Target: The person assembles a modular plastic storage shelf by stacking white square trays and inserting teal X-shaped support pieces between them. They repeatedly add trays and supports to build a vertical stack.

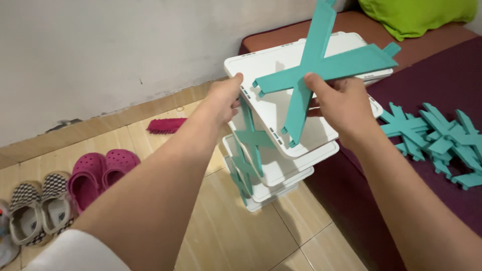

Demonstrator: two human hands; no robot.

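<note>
At the far left edge of the tiled floor [241,241] a pair of checkered slip-on shoes [35,208] sits beside a pair of pink clogs [100,173], and a pink brush [166,125] lies farther back near the wall [100,45]. Your left hand [223,98] reaches in next and pinches the left rim of the top white tray [273,62], thumb up over the edge. That tray crowns a white stacked rack [276,160] whose lower shelves are joined by teal cross braces [248,145] on the side facing you. Just to the right, your right hand [341,100] is closed around a teal X-shaped brace [316,65], gripping it near where the two arms cross; the brace is held tilted above the top tray, its lower tips close to the tray's surface. Farther right, a pile of spare teal braces [437,140] lies on the dark purple mattress [442,85], and a green pillow [416,15] rests at the top right corner.
</note>
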